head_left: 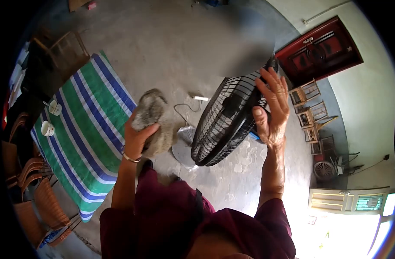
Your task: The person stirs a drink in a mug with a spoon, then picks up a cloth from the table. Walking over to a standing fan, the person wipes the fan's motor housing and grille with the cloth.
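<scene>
My left hand [136, 134] is closed around a bunched grey-brown rag [156, 116], thumb across its front. To the right of it stands a black electric fan [225, 114], its round wire cage seen nearly edge-on and tilted. My right hand [273, 103] is at the fan's rear upper edge, fingers stretched and thumb apart. It seems to rest against the cage, though the exact contact is hidden. Below the cage, the fan's pale round base [183, 154] sits on the floor.
A table with a striped cloth [87, 125] stands on the left, bearing two white cups [47, 128]. Wicker chairs [51, 205] line its near side. A cable with a white power strip [200, 98] lies on the concrete floor. Wooden chairs [307, 112] stand along the right wall.
</scene>
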